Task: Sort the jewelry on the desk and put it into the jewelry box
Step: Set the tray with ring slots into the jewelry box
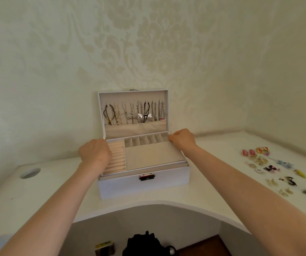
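**Both your hands are on the tray in the box**

The white jewelry box (144, 187) sits in the middle of the white desk (37, 196), right in front of you. Its lid (132, 97) stands up against the wall (148, 43). Necklaces (135, 113) hang in a row inside the lid.

A beige tray (154, 156) lies in the top of the box. It looks a little crooked, not flat in its place. At its left side it has soft rolls for rings (117, 157). Along the back there is a row of small slots (146, 140).

Your left hand (95, 153) is at the left edge of the tray, beside the ring rolls. Its fingers curl down over that edge. You see only the back of the hand, so the fingertips are hidden.

Your right hand (182, 138) is at the back right corner of the tray. Its fingers are curled and pressed close together, and the knuckles touch the corner. Its fingertips are hidden too.

So the tray lies between your two hands, with one hand on each side.

The loose jewelry (278, 170) is spread out on the desk well off to your right. It is far from both hands. The pieces are small and a bit blurry: pink, gold, blue, black and yellow ones.

A silver clasp (147, 177) is on the front of the box. A round hole (30, 172) is in the desk to your left.
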The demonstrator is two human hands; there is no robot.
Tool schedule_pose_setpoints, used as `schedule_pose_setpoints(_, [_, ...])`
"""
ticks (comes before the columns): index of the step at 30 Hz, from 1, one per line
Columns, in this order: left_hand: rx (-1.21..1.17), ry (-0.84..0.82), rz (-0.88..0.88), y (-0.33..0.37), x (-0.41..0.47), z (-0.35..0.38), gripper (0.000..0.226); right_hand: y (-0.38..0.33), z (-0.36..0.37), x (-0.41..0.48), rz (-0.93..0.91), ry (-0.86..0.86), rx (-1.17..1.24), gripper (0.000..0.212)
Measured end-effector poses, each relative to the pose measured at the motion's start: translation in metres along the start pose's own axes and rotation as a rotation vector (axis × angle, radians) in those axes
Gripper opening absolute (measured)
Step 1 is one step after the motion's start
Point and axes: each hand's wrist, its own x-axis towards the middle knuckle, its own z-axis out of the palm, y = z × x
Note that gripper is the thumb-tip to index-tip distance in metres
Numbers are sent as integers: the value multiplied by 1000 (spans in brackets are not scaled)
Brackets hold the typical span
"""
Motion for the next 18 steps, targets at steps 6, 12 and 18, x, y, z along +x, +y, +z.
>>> schedule_pose_setpoints(6, [-47,-89,9,-5,1,5,29,11,4,-2,31,-67,71,19])
schedule_pose_setpoints(12, [-247,-136,-15,-3,-1,19,31,16,9,3,31,-109,-17,30])
schedule_pose_setpoints(18, [-256,-91,-1,1,-1,19,31,14,6,6,-7,-129,-57,41])
